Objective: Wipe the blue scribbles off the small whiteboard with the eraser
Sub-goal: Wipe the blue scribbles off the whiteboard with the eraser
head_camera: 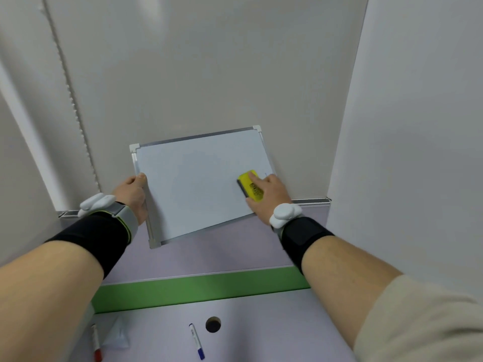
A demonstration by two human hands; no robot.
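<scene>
Against the partition, the whiteboard (pixel 198 186) leans tilted, long axis running left-right. Your left hand (pixel 133 194) is clamped on its left edge. Your right hand (pixel 266 194) grips and presses the eraser (pixel 250 185) flat near the right edge. No blue marks are visible (maybe a faint smudge mid-board, can't tell). Any remaining pass runs leftward from the eraser, toward the bracing hand; the right hand is nearer.

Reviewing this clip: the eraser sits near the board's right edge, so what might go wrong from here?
1. The eraser under the right hand could slide off the whiteboard frame.
2. The board stands tilted, steadied only by the left hand at its edge; hard pressure may shift it.
3. A faint mark beside the right hand may get missed.
</scene>
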